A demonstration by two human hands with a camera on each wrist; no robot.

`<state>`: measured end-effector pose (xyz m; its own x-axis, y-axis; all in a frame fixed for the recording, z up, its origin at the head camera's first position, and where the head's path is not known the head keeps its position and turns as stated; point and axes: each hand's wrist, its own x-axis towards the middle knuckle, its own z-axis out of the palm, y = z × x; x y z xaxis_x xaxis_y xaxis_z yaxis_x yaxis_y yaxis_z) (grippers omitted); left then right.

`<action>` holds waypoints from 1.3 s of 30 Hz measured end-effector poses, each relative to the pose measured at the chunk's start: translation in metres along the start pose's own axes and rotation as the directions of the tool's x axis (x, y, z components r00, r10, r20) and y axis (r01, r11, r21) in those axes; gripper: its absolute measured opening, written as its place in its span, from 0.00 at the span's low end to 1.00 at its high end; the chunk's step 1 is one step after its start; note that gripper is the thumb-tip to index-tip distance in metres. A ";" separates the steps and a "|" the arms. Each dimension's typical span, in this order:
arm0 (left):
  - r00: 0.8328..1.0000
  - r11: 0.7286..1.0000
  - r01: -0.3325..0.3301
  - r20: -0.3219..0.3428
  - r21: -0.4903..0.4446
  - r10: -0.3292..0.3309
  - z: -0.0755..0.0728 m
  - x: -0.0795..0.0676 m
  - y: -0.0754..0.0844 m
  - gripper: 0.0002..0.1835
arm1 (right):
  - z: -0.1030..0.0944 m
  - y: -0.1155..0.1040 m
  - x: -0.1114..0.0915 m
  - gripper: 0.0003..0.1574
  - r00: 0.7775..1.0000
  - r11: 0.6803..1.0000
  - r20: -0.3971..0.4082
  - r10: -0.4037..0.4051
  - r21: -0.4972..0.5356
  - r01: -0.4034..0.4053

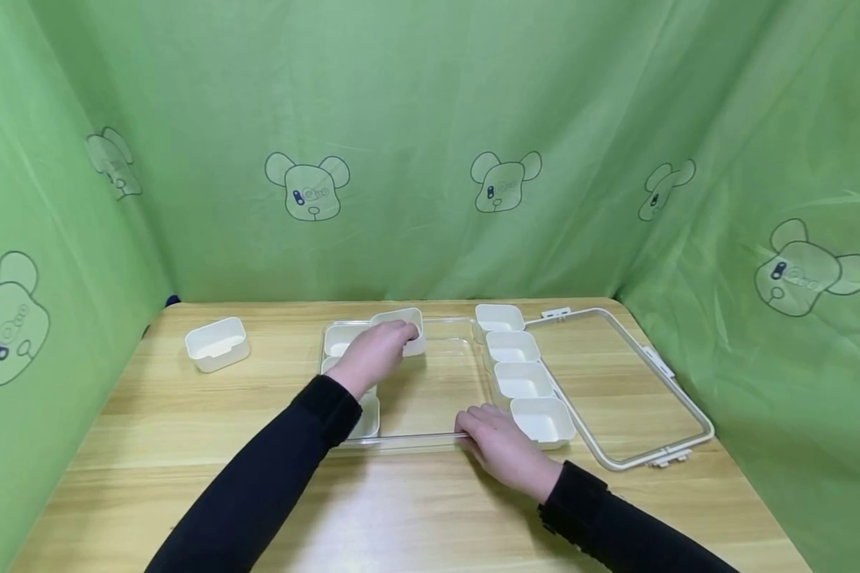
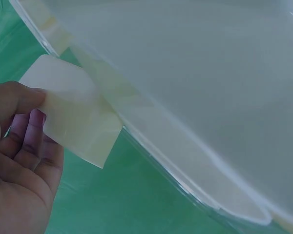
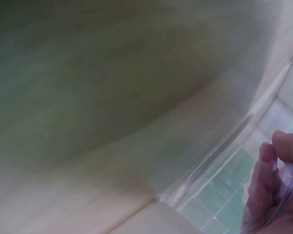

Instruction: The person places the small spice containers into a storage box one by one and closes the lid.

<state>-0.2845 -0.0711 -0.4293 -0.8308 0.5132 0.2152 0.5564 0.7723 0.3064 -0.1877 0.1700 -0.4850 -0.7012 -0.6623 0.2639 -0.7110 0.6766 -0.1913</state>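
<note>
A large clear plastic box [image 1: 430, 440] lies on the table, with several small white bins standing along its left inner side. My left hand [image 1: 376, 356] pinches the wall of another small white bin [image 1: 404, 317] near the box's back edge; the left wrist view shows thumb and fingers on this bin [image 2: 75, 109]. In the right wrist view my right hand [image 3: 271, 190] grips the box's clear rim; from the head it sits at the front edge, right of the middle. Beside it, a white bin [image 1: 542, 420] ends a row of several along the box's right side.
A single white bin [image 1: 217, 344] stands apart at the table's left. Right of the row lies a pale rectangular frame [image 1: 702, 426] with clips on its edges. Green curtains [image 1: 416, 79] printed with bear heads enclose the wooden table [image 1: 150, 446] on three sides.
</note>
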 end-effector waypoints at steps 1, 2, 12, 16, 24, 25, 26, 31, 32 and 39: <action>1.000 1.000 0.008 0.004 -0.003 -0.008 0.001 0.000 -0.001 0.23 | 0.000 0.000 0.000 0.08 1.000 1.000 0.000 -0.002 -0.001 0.002; 1.000 1.000 0.016 0.010 -0.005 -0.016 0.002 0.001 -0.001 0.23 | 0.000 0.000 0.000 0.08 1.000 1.000 0.001 -0.004 0.000 0.004; 0.997 1.000 0.023 0.077 -0.008 -0.022 0.013 0.004 -0.002 0.22 | 0.000 -0.001 0.000 0.08 1.000 1.000 0.006 0.009 -0.007 -0.009; 0.995 1.000 0.022 0.099 -0.005 -0.021 0.018 0.005 -0.003 0.19 | 0.000 0.000 0.000 0.08 1.000 1.000 0.016 0.015 -0.008 -0.015; 0.990 0.998 0.063 0.131 -0.003 -0.062 0.029 0.005 -0.003 0.21 | 0.001 0.002 0.001 0.09 1.000 1.000 0.005 0.009 -0.009 -0.009; 0.990 0.998 0.064 0.129 0.003 -0.064 0.030 0.005 -0.003 0.21 | 0.001 0.002 0.001 0.08 1.000 1.000 0.005 0.009 -0.007 -0.009; 0.990 0.998 0.064 0.127 0.010 -0.065 0.031 0.005 -0.002 0.21 | 0.001 0.002 0.001 0.08 1.000 1.000 0.004 0.009 -0.007 -0.009; 0.990 0.997 0.067 0.123 0.040 -0.071 0.034 0.006 -0.003 0.22 | 0.001 0.002 0.001 0.08 1.000 1.000 0.005 0.007 -0.010 -0.007; 0.990 0.997 0.068 0.124 0.044 -0.073 0.034 0.006 -0.003 0.22 | 0.001 0.002 0.001 0.08 1.000 1.000 0.004 0.006 -0.012 -0.006; 0.986 0.994 0.092 0.133 0.056 -0.098 0.035 0.009 -0.003 0.23 | 0.001 0.002 0.001 0.09 1.000 1.000 0.001 0.003 -0.014 -0.003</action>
<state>-0.2941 -0.0561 -0.4610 -0.8753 0.4801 0.0583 0.4766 0.8359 0.2721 -0.1896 0.1703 -0.4856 -0.7031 -0.6609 0.2625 -0.7085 0.6826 -0.1791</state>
